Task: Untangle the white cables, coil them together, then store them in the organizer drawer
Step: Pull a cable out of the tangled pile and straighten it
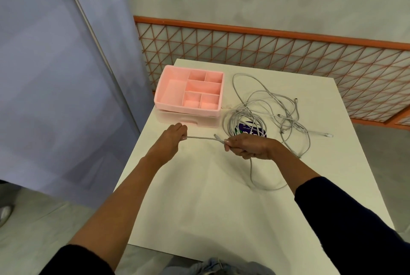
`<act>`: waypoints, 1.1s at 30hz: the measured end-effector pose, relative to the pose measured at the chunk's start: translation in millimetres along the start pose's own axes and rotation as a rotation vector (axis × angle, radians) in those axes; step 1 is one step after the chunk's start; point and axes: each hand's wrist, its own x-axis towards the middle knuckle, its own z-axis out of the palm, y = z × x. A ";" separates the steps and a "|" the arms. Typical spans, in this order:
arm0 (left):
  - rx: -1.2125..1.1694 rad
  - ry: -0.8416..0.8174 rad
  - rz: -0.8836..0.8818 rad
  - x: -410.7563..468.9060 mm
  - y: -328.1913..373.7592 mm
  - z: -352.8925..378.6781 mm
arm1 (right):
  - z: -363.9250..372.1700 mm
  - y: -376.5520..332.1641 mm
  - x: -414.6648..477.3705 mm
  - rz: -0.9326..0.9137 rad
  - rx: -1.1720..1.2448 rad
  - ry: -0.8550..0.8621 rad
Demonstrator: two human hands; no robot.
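A tangle of white cables [266, 110] lies on the white table [199, 197], right of the pink organizer [173, 92]. The organizer has several open compartments on top and a drawer front [188, 120] below that looks closed. My left hand [175, 136] grips one stretch of cable just in front of the drawer. My right hand [248, 145] grips the same cable near its plug end, with more cable passing through the fist. The cable runs taut between the two hands. A loop hangs down from my right hand onto the table [261, 183].
A dark blue label or packet [250, 129] lies under the cable pile. An orange lattice fence [288, 52] stands behind the table. A blue-grey partition [55, 75] is on the left. Loose plug ends [326, 135] lie at the right of the pile.
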 end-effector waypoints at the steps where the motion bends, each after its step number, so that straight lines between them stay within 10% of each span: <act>1: -0.040 -0.092 -0.035 -1.7 -1.1 3.3 | 1.7 0.0 0.2 0.000 -0.006 -0.005; 5: -0.250 -0.345 -0.166 -5.5 7.5 16.1 | 7.1 2.5 0.3 -0.008 -0.095 0.013; 18: 0.192 0.026 0.070 -15.3 -0.4 15.0 | 4.4 38.3 -22.2 0.000 -0.052 0.013; 33: 0.280 -0.008 0.114 -55.1 -11.2 39.2 | -4.7 81.9 -60.9 0.074 -0.143 0.095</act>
